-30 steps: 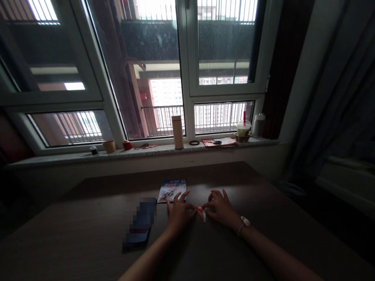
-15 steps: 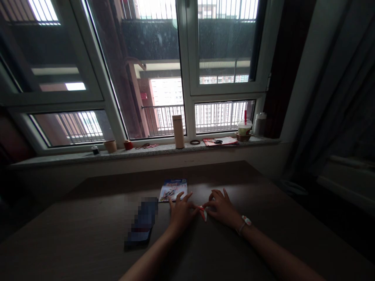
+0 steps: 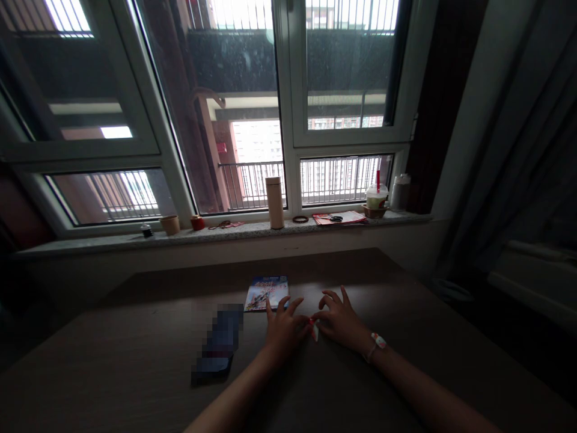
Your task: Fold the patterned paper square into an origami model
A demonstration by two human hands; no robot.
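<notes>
Mid-tabletop (image 3: 135, 337), the left hand (image 3: 285, 329) and right hand (image 3: 346, 323) pinch a small red-and-white piece (image 3: 315, 334). A printed booklet (image 3: 264, 290) lies nearer the far edge; a blurred dark object (image 3: 220, 343) sits between left hand and left edge.

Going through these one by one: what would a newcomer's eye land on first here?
Probably the bright window above the dark table. Next, the small red-and-white piece at the fingertips of the left hand and right hand. On the sill, a pale flask stands upright near the middle.
</notes>
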